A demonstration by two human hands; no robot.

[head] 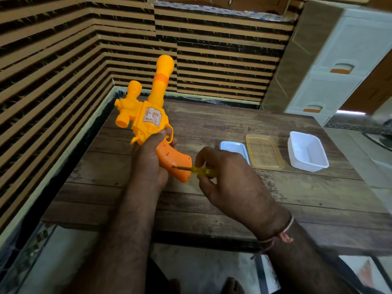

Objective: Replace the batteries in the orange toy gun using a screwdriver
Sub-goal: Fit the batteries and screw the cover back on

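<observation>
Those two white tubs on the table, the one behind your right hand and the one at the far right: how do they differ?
The near tub sits low and is partly hidden behind the right hand; the far tub is in full view and stands taller, with deeper walls. The near tub looks bluish white, the far tub plain white. The clear lid lies between them. Both are rectangular, open-topped and rest on the wooden table.

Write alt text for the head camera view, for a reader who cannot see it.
A person's left hand holds an orange toy gun above a wooden table, barrel up, while the right hand presses a yellow-handled screwdriver into its grip. On the table behind lie a small blue tray, a clear lid and a white tub.
</observation>
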